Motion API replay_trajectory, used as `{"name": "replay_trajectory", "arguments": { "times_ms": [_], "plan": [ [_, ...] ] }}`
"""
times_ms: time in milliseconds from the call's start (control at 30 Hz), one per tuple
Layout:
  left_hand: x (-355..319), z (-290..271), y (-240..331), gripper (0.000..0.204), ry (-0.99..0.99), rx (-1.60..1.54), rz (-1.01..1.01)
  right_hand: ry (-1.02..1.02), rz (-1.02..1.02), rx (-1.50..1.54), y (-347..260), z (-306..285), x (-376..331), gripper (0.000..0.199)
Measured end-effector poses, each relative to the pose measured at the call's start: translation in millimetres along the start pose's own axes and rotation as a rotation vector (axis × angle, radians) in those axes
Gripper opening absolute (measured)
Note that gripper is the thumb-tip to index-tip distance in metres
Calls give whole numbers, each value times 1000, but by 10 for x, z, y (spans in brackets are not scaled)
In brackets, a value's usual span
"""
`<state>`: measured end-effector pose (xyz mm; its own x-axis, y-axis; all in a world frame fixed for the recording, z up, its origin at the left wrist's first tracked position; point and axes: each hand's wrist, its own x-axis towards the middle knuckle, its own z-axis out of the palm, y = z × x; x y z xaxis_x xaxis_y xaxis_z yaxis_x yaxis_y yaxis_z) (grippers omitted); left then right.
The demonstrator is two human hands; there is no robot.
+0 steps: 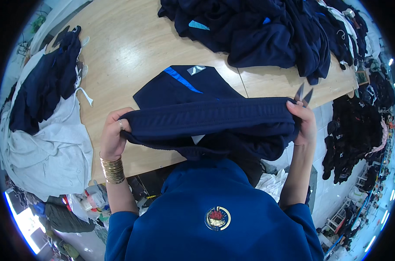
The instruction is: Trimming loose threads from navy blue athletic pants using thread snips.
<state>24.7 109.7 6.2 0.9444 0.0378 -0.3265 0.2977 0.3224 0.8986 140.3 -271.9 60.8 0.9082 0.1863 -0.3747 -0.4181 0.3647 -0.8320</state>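
A navy garment (210,115) with a wide, gathered elastic band is pulled taut between my two hands, close in front of my body. My left hand (112,132) is closed around the band's left end. At the right end, my right hand (304,121) grips the band too. Small snips (305,95) are also in the right hand, their two pointed blades apart and sticking up beyond the fingers. Farther out, a part of the garment with a bright blue stripe and a small light patch lies flat on the table; folds below the band hide the rest.
The pale wooden table (119,48) carries a large heap of navy garments (258,35) at its far side. Navy and light grey clothes (45,152) hang over its left edge. Dark clothes (354,135) lie in a pile beyond the right edge, and white cloth (271,185) sits below it.
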Motion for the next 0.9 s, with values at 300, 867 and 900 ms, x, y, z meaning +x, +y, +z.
{"name": "replay_trajectory", "arguments": {
  "times_ms": [300, 867, 900],
  "plan": [
    [38, 459, -185, 37, 68, 99, -72, -183, 59, -1034, 401, -91, 447, 21],
    [96, 505, -181, 35, -282, 431, -7, -299, 81, 0, 399, 63, 347, 11],
    [66, 480, -147, 35, -238, 338, -22, -302, 55, 10, 381, 33, 338, 11]
  ]
}}
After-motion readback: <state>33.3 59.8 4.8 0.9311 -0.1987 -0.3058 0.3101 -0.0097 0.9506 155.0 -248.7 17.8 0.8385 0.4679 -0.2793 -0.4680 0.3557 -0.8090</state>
